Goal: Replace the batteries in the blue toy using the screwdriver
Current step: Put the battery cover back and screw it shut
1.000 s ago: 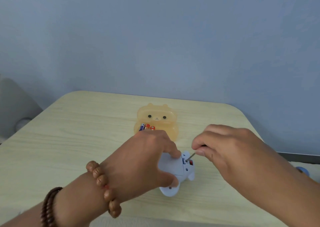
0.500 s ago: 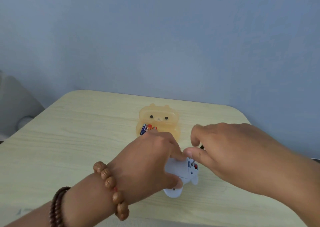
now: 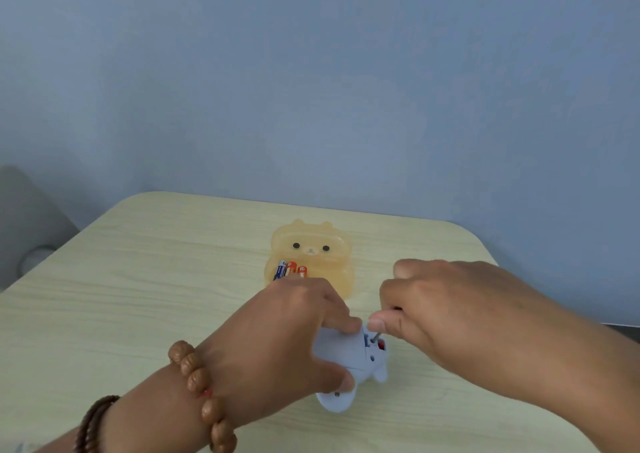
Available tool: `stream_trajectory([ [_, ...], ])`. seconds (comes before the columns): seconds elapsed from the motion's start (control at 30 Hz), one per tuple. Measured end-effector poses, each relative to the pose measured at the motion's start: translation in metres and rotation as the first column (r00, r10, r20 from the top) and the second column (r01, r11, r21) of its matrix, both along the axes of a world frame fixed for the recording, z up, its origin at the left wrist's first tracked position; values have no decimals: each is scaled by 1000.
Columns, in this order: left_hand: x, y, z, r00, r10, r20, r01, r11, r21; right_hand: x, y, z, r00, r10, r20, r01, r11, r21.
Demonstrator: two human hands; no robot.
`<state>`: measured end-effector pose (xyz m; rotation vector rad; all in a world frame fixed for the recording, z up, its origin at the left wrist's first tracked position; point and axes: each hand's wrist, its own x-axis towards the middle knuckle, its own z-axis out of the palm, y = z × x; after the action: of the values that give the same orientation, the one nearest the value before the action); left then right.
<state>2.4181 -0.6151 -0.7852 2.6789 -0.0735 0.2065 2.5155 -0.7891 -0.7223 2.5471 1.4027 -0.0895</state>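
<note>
The pale blue toy (image 3: 349,357) lies on its back on the wooden table (image 3: 138,297), its battery cover facing up. My left hand (image 3: 287,342) grips the toy's body from the left, thumb and fingers wrapped around it. My right hand (image 3: 446,310) pinches a small screwdriver (image 3: 376,335); only its thin metal shaft shows, its tip set into the toy's underside beside a red switch. The handle is hidden in my fingers. Behind the hands sits an orange translucent bear-shaped box (image 3: 311,252) holding three batteries (image 3: 290,270).
The table's far edge runs along a blue-grey wall. A grey object (image 3: 24,231) stands off the table at the left. Beaded bracelets circle my left wrist.
My right hand has shifted grip on the screwdriver, fingers rolling around it, while the tip stays at the toy's underside. My left hand keeps holding the toy.
</note>
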Motion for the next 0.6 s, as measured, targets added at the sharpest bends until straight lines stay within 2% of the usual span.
stream_trajectory([
  [0.07,0,-1,0,1000,-2,4,2,1000,-1,-2,-3,1,996,-10,-92,14,999,41],
  [0.13,-1,-1,0,1000,6,3,-6,1000,-14,-2,-5,2,994,11,-110,-3,997,73],
  [0.33,0,1,0,1000,3,-1,-3,1000,-15,1,5,1,996,38,84,-39,999,9],
  [0.4,1,0,0,1000,-3,-5,3,1000,-16,1,7,-1,994,45,105,-46,999,8],
  [0.53,0,2,-2,1000,1,-8,-1,1000,-30,-3,-3,1,998,-9,-63,13,998,66],
  [0.6,1,4,-2,1000,2,-15,-3,999,-34,-3,-5,2,997,4,-80,3,996,86],
])
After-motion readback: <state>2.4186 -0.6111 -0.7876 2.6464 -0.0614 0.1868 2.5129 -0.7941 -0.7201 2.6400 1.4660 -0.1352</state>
